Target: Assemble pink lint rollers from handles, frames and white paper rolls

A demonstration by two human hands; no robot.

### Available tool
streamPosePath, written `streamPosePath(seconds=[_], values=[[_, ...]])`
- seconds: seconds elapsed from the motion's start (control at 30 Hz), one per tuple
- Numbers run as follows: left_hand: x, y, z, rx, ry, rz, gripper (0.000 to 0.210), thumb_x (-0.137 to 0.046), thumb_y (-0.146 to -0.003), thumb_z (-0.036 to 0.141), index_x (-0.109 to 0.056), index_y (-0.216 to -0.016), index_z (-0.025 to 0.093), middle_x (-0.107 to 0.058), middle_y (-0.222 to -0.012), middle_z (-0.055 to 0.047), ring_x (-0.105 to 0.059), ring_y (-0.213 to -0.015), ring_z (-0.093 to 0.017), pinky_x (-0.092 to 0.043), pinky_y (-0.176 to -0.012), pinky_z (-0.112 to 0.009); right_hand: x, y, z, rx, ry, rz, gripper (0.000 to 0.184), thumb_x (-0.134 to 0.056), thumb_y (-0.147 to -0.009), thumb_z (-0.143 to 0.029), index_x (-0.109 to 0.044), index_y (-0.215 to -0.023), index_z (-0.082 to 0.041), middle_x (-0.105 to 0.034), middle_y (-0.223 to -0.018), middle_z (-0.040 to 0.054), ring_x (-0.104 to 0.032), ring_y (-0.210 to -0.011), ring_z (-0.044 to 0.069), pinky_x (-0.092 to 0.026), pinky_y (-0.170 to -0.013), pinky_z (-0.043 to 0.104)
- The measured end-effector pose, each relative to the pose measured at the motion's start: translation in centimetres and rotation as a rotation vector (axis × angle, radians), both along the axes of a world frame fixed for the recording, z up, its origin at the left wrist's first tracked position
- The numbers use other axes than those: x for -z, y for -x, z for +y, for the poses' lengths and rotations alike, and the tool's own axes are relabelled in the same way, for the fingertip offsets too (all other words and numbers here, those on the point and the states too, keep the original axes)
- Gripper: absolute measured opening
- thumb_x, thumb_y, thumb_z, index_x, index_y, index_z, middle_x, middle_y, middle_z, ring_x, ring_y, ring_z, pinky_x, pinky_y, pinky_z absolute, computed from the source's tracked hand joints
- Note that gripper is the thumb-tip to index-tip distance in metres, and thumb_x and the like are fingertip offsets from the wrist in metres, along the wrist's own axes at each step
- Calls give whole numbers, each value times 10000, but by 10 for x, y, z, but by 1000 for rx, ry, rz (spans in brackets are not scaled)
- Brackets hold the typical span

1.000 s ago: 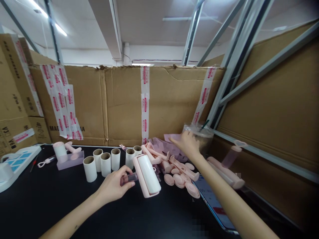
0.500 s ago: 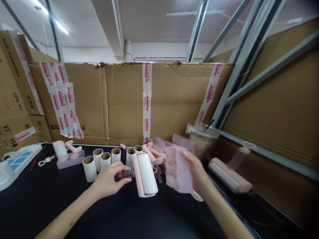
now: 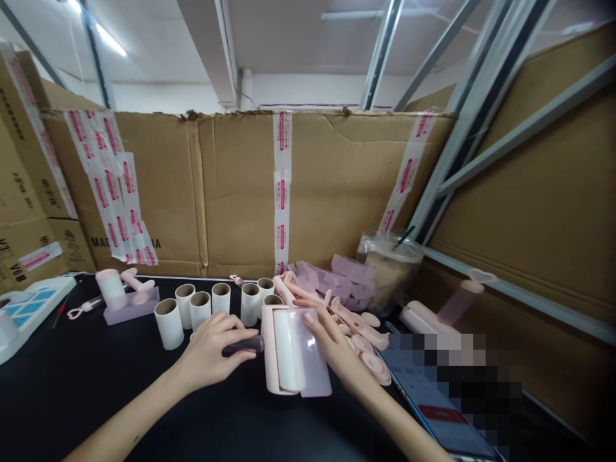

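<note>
A lint roller (image 3: 287, 353) with a white paper roll in a pale pink frame is held above the black table, tilted slightly. My left hand (image 3: 209, 350) is closed around its dark, see-through handle (image 3: 240, 346). Against the roller's right side lies a translucent lilac plastic cover (image 3: 315, 369), overlapping the white roll. Fingers of my right hand (image 3: 332, 337) press on the cover's upper part, with the thumb side toward the roll. Whether the cover is seated in the frame I cannot tell.
Several white paper rolls (image 3: 169, 327) stand behind my left hand. Pink plastic parts (image 3: 353, 321) and lilac covers (image 3: 353, 273) are heaped behind my right hand. A phone (image 3: 433, 398) and another lint roller (image 3: 423, 319) lie at the right. Cardboard (image 3: 240, 192) walls the back.
My right hand has moved left, bringing the lilac cover from beside the lint roller onto its right side. My left hand still grips the handle. The phone has come into view.
</note>
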State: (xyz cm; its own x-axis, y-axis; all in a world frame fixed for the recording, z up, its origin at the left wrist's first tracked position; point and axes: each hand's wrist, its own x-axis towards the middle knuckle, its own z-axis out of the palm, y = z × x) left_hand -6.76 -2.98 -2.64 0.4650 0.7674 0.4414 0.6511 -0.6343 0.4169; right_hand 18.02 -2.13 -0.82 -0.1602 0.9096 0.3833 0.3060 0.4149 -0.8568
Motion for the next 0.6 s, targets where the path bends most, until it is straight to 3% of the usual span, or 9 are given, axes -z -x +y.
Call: streamPosePath(seconds=[0.2,0.4,0.6], values=[[4,-3,-3,56,-101,1,282,-602,-836,354,-665,-1094,259,-656,-887,-53,-552,-818,-203,-446,-748,-338,13,2,1,-13,41,-17,449,-415,-869,-531,-453,-1214,-246,-442,-1354,72,-338,-1301,238,-244,-1089,425],[10,-10,-10,83,-262,38,243,-581,-857,287,-636,-1087,230,-624,-821,-30,-544,-748,-172,-455,-661,-304,22,10,-9,-58,99,-16,411,-394,-888,-526,-433,-1196,-257,-491,-1269,61,-471,-1182,226,-367,-1012,374],[18,-16,-13,73,-346,45,231,-564,-870,264,-614,-1081,184,-617,-803,-39,-540,-718,-170,-457,-615,-292,24,14,-15,-36,101,-36,417,-360,-897,-527,-418,-1212,-259,-532,-1228,59,-537,-1096,227,-397,-971,378]])
